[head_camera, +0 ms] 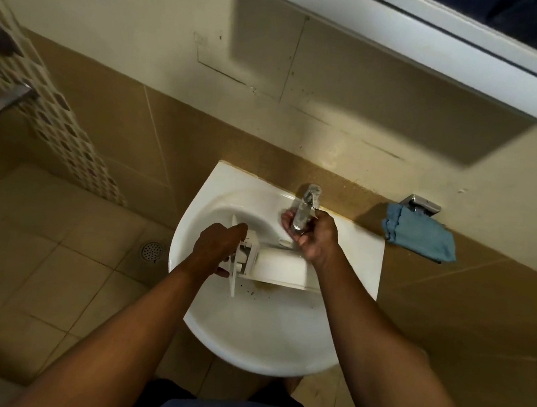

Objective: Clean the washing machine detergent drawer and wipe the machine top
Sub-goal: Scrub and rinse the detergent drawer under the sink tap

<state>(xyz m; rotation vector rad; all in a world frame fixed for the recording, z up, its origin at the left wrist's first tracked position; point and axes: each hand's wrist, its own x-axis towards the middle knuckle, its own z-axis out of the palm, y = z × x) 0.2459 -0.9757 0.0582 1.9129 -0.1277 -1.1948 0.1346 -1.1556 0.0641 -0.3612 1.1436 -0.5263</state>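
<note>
The white detergent drawer (279,266) lies across the white sink (257,337), its front panel pointing left. My left hand (215,247) grips the drawer at its front end, fingers curled over the panel. My right hand (315,235) is wrapped round the chrome tap (306,207) at the back of the basin. A blue cloth (421,234) hangs from a metal holder on the wall to the right of the sink. Dark specks of dirt lie in the basin just below the drawer.
A white cabinet with a mirror (439,46) juts out overhead at the upper right. A round floor drain (152,251) sits in the tiled floor left of the sink. A metal door handle (4,102) shows at the far left.
</note>
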